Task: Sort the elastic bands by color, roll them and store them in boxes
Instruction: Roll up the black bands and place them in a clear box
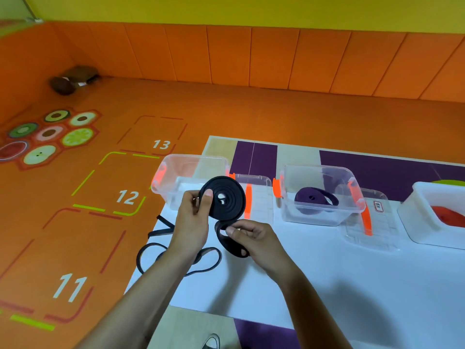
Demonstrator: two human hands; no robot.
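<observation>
Black band (236, 202) mostly coiled, held upright, tail hanging, empty clear box (176, 197) behind, purple band (315, 200) rolled in middle box (289, 212), red band (450, 215) in white box (422, 192)

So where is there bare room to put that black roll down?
Bare white sheet lies right of the right hand, in front of the purple band's box and flat lid. Crowded: loose black bands by the left hand.
</observation>
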